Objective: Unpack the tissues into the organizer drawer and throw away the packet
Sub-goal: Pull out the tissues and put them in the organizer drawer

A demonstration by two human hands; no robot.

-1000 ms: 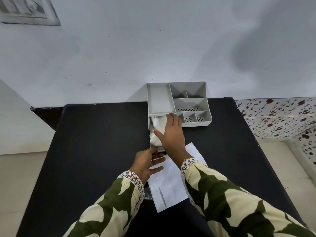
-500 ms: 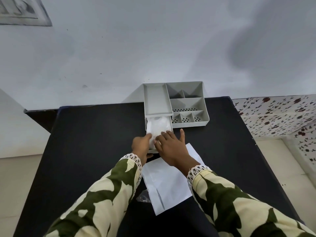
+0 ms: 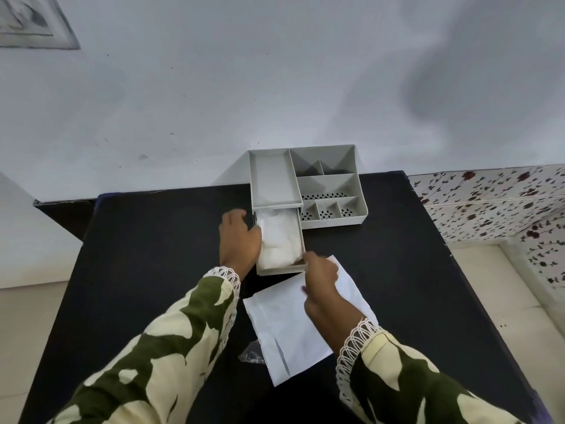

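White tissues [image 3: 279, 244], grey organizer [image 3: 328, 191]

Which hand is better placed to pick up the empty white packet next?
Probably the right hand. It hangs directly over the packet, just in front of the drawer, while the left hand rests at the drawer's left wall against the tissues.

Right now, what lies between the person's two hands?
In the head view, the open drawer holding white tissues lies between the left hand and right hand.
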